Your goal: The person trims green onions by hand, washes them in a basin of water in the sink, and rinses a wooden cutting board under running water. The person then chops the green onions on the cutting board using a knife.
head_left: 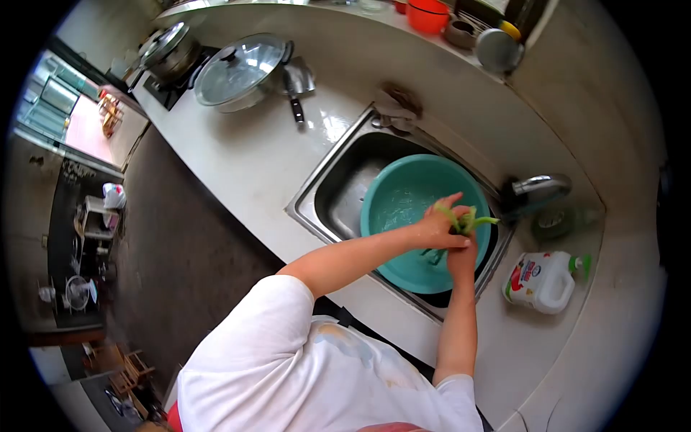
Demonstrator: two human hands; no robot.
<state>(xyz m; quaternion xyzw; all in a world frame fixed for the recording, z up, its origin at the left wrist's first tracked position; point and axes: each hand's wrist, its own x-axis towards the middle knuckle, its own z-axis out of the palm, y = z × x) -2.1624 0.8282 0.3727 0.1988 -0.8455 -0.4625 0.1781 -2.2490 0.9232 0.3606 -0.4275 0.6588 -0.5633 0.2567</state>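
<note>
Over a turquoise plastic basin (381,252) set in the steel sink, both hands are close together. My left hand (434,226) is closed around a bunch of green leafy vegetables (471,221), one finger sticking out. Just beside it, my right hand (462,253) also grips the bunch from the near side. Pale green stalks poke out past the fingers, and darker leaves hang below toward the basin. Water glistens in the basin. The hands hide the middle of the bunch.
Right of the steel sink (337,205) are a faucet (541,186) and a white jug (541,281) with a green cap. A cleaver (296,104), a glass-lidded pan (241,72) and a steel pot (171,54) lie along the counter to the left. An orange-red bowl (427,16) sits on the ledge.
</note>
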